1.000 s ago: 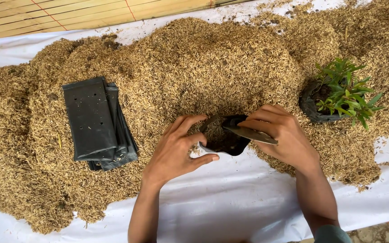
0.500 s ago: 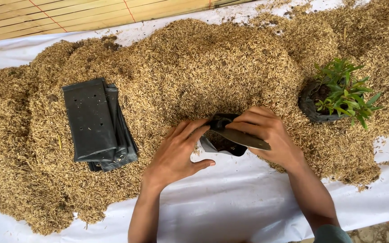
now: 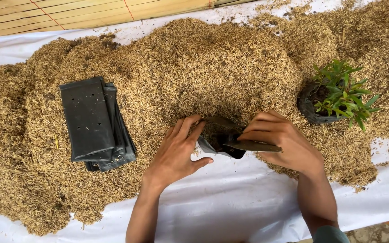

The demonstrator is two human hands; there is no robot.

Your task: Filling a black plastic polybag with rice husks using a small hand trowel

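Black plastic bag (image 3: 223, 143) is lying at the near edge of the husk pile (image 3: 194, 67), right where the husks are meeting the white sheet (image 3: 230, 202), and both hands are working on it. Its mouth is being held open, with dark space showing inside, and the bag is sitting tilted rather than upright. The left hand (image 3: 176, 153) is resting with the palm down beside the bag, its fingers (image 3: 190, 128) reaching to the bag's left rim and touching it, the thumb pointing toward the bag's lower edge; its grip is loose and spread, not closed around anything. The right hand (image 3: 284, 141) is pinching the right rim of the bag between thumb and fingers, so its grip is closed on the bag's edge, pulling that edge out flat toward the right. A stack of flat black bags (image 3: 95, 121) is lying on the husks well to the left of the hands, apart from them. A small green plant (image 3: 343, 92) is standing in a dark filled bag (image 3: 309, 105) on the husks to the right, near the right hand but not touching it. A strip of bamboo matting (image 3: 68, 13) is showing along the far edge, beyond the sheet.
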